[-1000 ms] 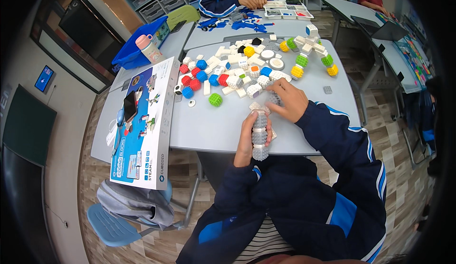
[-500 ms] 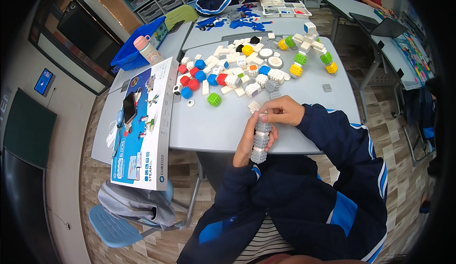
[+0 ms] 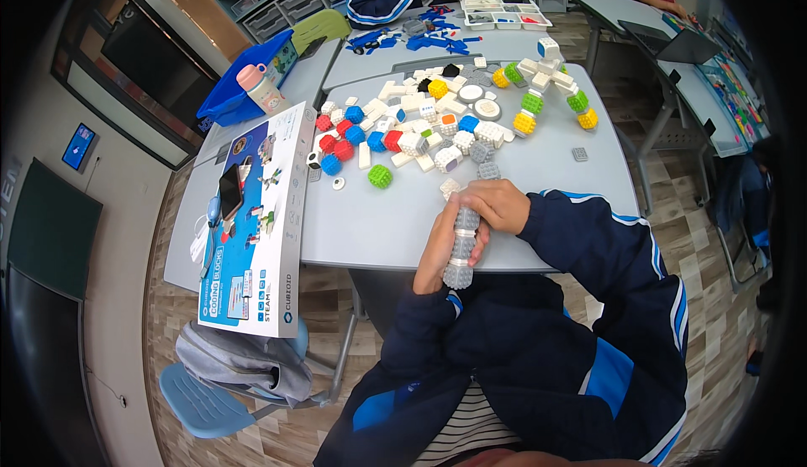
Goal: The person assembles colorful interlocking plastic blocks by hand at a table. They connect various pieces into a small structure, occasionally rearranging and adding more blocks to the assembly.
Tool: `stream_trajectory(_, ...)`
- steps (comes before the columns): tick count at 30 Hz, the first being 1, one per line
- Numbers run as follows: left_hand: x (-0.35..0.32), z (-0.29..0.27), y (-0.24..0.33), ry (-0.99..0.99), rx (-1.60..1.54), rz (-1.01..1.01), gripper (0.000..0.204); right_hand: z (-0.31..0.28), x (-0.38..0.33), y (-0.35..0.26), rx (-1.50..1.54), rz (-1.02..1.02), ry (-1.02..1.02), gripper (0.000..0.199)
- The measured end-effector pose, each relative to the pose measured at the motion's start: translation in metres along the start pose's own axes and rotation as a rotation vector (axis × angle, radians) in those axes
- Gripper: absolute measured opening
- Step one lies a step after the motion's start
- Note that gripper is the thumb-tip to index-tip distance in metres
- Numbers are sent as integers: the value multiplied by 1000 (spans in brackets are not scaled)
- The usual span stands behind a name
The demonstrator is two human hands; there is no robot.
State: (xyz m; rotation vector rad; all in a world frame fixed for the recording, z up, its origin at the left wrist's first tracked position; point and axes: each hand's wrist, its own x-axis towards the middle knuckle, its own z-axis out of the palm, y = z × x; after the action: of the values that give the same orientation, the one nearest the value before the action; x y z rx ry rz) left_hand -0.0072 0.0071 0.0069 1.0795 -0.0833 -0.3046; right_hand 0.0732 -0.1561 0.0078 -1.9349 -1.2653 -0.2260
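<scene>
A column of grey studded blocks with white joining pieces (image 3: 459,275) stands in front of my body, over the table's near edge. My left hand (image 3: 437,248) wraps round it from the left side, fingertips showing on its right. At the upper end, the fingers of my right hand (image 3: 502,203) close over the top block and partly hide it. Just beyond my hands lie a small white studded piece (image 3: 449,188) and a grey studded block (image 3: 487,170). A green studded block (image 3: 380,176) rests to the left of them.
A heap of white, red, blue and yellow blocks (image 3: 409,131) covers the table's middle. An assembled figure (image 3: 546,80) stands far right. A large box (image 3: 267,282) bearing a phone (image 3: 230,189) lies left, near a bottle (image 3: 261,89) and blue bin (image 3: 220,97). Another person sits opposite.
My right hand has shifted slightly and now covers more of the column's upper end, fingers curled over it. My left hand keeps its hold.
</scene>
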Motion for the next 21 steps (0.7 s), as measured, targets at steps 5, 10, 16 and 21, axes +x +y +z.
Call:
stream_trajectory(5, 2, -1, -3, 9, -26, 11, 63, 14, -3, 7, 0, -17, 101, 30)
stream_trajectory(10, 3, 1, -3, 33, -6, 16, 62, 23, -6, 12, 8, 4, 171, 31)
stream_trajectory(16, 0, 6, -3, 116, 45, -5, 62, 5, -4, 18, 802, 647, 126, 54)
stream_trajectory(21, 2, 2, 1, 91, -6, 76, 61, -6, 7, 7, 1130, 775, 194, 44)
